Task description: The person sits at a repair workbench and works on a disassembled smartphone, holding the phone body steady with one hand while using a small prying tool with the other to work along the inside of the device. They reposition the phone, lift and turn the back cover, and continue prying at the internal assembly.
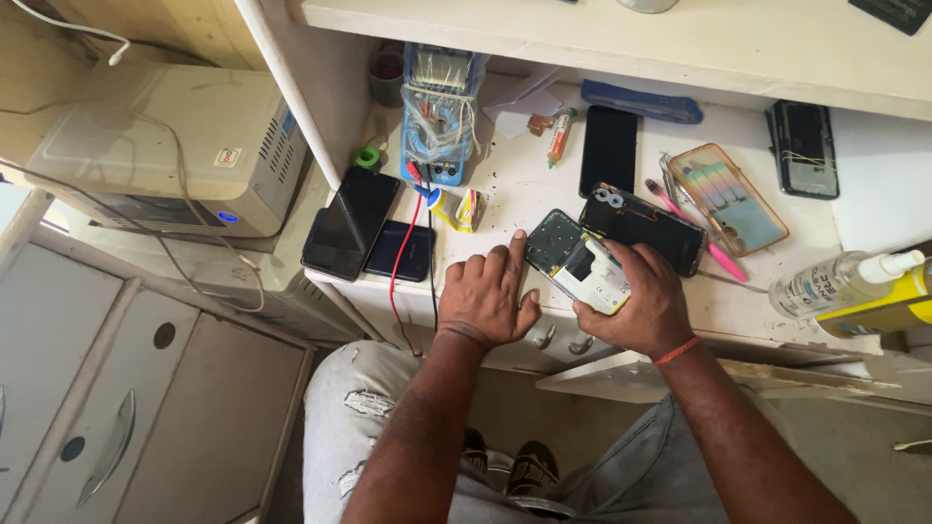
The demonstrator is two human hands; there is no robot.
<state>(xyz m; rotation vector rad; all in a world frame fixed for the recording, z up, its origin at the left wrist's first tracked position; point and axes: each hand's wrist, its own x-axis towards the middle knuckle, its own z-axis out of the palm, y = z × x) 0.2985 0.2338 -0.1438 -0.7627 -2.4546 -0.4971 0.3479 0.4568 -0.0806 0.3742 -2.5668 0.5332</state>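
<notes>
Opened green-framed phone with exposed white internals (578, 264): near the front edge of the white workbench (524, 184). Your right hand (636, 301) curls around its lower end; your left hand (485, 296) lies flat, fingers spread, holding nothing. Keep it braced level. Black back cover (646, 225) touches behind.

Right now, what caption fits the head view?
Both hands, left hand and right hand, steady an opened phone on a cluttered white workbench.

Two dark-screened phones (351, 223) lie at nine o'clock of the opened phone (580, 264); another black screen (609, 148) at twelve; a yellow-labelled spray bottle (854, 284) at three; small sticker (227, 157) on the grey box (165, 146).
</notes>
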